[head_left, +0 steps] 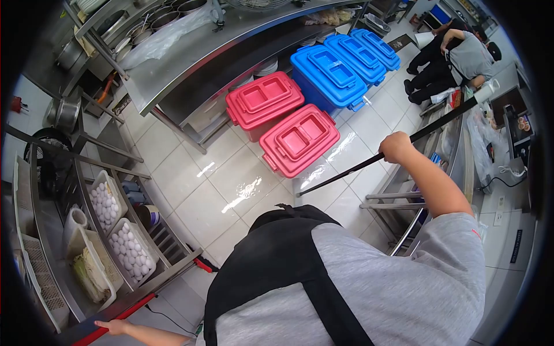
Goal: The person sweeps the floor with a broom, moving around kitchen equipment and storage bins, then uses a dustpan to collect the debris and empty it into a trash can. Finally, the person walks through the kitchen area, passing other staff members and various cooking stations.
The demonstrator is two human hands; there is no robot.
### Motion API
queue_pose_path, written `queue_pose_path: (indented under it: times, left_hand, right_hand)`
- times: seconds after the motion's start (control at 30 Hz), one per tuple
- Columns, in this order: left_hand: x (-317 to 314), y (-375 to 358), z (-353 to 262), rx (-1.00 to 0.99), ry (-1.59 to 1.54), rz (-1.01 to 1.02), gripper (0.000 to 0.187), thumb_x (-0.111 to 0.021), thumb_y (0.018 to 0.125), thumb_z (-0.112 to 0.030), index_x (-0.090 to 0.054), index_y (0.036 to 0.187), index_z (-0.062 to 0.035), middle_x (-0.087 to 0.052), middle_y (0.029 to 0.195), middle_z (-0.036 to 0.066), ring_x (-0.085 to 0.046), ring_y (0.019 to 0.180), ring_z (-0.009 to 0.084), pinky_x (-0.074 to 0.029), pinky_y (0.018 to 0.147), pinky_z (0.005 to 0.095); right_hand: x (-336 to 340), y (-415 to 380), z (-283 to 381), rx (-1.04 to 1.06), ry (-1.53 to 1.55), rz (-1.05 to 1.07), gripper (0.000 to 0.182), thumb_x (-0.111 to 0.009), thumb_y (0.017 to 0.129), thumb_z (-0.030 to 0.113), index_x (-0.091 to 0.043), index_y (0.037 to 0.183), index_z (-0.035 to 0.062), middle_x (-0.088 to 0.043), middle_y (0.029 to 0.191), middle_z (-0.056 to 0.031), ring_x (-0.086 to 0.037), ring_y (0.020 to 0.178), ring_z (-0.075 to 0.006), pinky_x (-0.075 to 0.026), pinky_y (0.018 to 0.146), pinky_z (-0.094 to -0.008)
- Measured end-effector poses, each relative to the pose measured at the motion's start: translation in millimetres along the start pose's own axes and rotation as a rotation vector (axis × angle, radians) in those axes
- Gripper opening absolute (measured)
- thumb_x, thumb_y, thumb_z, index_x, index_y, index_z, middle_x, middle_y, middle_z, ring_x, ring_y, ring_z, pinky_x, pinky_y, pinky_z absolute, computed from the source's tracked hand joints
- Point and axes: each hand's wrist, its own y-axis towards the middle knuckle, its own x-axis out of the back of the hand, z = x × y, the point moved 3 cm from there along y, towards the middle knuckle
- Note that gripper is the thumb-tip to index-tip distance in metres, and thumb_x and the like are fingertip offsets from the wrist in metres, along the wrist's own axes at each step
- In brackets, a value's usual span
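Note:
My right hand (396,147), at the right of centre, is closed around a long black pole (427,132). One end of the pole is near the tiled floor by a red lidded bin (300,140); the other reaches toward the upper right. At the lower left my left hand (115,327) is by a red bar (128,312) at the edge of a metal shelf unit, fingers extended and apart. Whether it touches the bar is hard to tell. Several blue lidded bins (329,75) and a second red bin (265,99) stand beyond.
A steel table (167,69) holds pans at the back left. On the left shelf are baskets of eggs (132,252) and a basket of green vegetables (89,271). People in grey shirts (468,56) bend at the upper right. The tile floor (199,199) shows wet-looking shine.

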Motion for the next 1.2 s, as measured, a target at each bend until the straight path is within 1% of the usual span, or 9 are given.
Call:
queue_pose_path:
  times: [0.1,0.2,0.37,0.4,0.43,0.6,0.83,0.9,1.2]
  left_hand:
    - [3.7,-14.5,-13.3,0.123,0.121,0.069,0.085,-0.061,0.083,-0.060,-0.052,0.118,0.0168,-0.057,0.121,0.027,-0.057,0.099,0.0324,-0.045,0.091,0.0396]
    - [-0.8,-45.7,-46.5,-0.031,-0.066,0.071,0.071,-0.059,0.087,-0.052,-0.055,0.122,0.0095,-0.057,0.124,0.020,-0.057,0.102,0.0271,-0.044,0.093,0.0365]
    - [7.5,-22.0,-23.9,-0.166,0.054,0.260,0.049,-0.059,0.092,-0.023,-0.046,0.126,0.0094,-0.056,0.123,0.022,-0.055,0.110,0.0298,-0.041,0.098,0.0381]
    - [14.6,-23.1,-20.3,-0.207,0.126,0.181,0.052,-0.060,0.091,-0.024,-0.044,0.129,0.0081,-0.052,0.127,0.023,-0.053,0.113,0.0310,-0.041,0.099,0.0384]
    - [23.2,-24.9,-18.2,-0.246,0.198,0.099,0.055,-0.061,0.091,-0.026,-0.042,0.131,0.0068,-0.049,0.131,0.024,-0.052,0.115,0.0322,-0.040,0.099,0.0387]
    - [84.1,-80.0,-40.2,-0.152,0.368,0.016,0.064,-0.063,0.088,-0.029,-0.036,0.137,0.0034,-0.040,0.139,0.025,-0.048,0.120,0.0337,-0.040,0.100,0.0415]
    - [136.1,-169.5,-65.0,0.034,0.355,-0.018,0.069,-0.063,0.088,-0.033,-0.032,0.140,0.0016,-0.043,0.136,0.024,-0.048,0.121,0.0336,-0.040,0.100,0.0422]
    - [133.1,-186.0,-69.3,0.039,0.359,0.007,0.069,-0.063,0.089,-0.033,-0.033,0.139,0.0014,-0.045,0.135,0.024,-0.049,0.120,0.0329,-0.040,0.100,0.0412]
    - [85.2,-249.7,-110.7,0.081,0.366,0.136,0.061,-0.061,0.090,-0.034,-0.041,0.137,-0.0001,-0.047,0.134,0.022,-0.049,0.120,0.0300,-0.039,0.099,0.0399]
  right_hand:
    - [-7.0,12.6,-27.8,-0.059,-0.119,-0.011,0.017,-0.063,0.080,0.019,-0.074,0.093,0.0179,-0.071,0.098,-0.0044,-0.067,0.095,-0.0230,-0.052,0.077,-0.0349]
    - [-9.3,45.6,-52.2,-0.116,-0.236,-0.165,0.018,-0.057,0.083,0.017,-0.075,0.086,0.0154,-0.071,0.094,-0.0052,-0.067,0.092,-0.0217,-0.051,0.072,-0.0346]
    - [-8.1,125.6,-99.1,-0.180,-0.293,-0.254,0.018,-0.058,0.084,0.019,-0.075,0.089,0.0164,-0.072,0.091,-0.0021,-0.068,0.089,-0.0205,-0.049,0.068,-0.0341]
    - [-10.0,146.9,-111.4,-0.184,-0.313,-0.240,0.018,-0.058,0.084,0.020,-0.075,0.091,0.0174,-0.072,0.093,-0.0014,-0.067,0.090,-0.0201,-0.048,0.068,-0.0339]
    - [-12.0,164.4,-123.2,-0.191,-0.334,-0.374,0.014,-0.060,0.080,0.018,-0.074,0.080,0.0176,-0.071,0.081,-0.0012,-0.068,0.082,-0.0207,-0.048,0.065,-0.0346]
    - [10.4,246.3,-168.1,-0.022,-0.522,-0.446,0.019,-0.054,0.087,0.019,-0.073,0.087,0.0201,-0.070,0.091,0.0018,-0.063,0.093,-0.0176,-0.033,0.095,-0.0410]
    - [28.1,327.5,-224.2,0.011,-0.399,-0.578,0.017,-0.056,0.086,0.020,-0.074,0.086,0.0198,-0.070,0.090,0.0033,-0.058,0.100,-0.0169,-0.029,0.100,-0.0435]
    - [26.0,340.5,-245.0,-0.135,-0.391,-0.505,0.017,-0.056,0.085,0.020,-0.074,0.087,0.0190,-0.070,0.091,0.0033,-0.057,0.103,-0.0175,-0.025,0.104,-0.0458]
    - [42.9,364.3,-246.9,0.048,-0.496,-0.730,0.017,-0.057,0.083,0.020,-0.070,0.093,0.0144,-0.060,0.106,-0.0028,-0.046,0.115,-0.0227,-0.012,0.115,-0.0556]
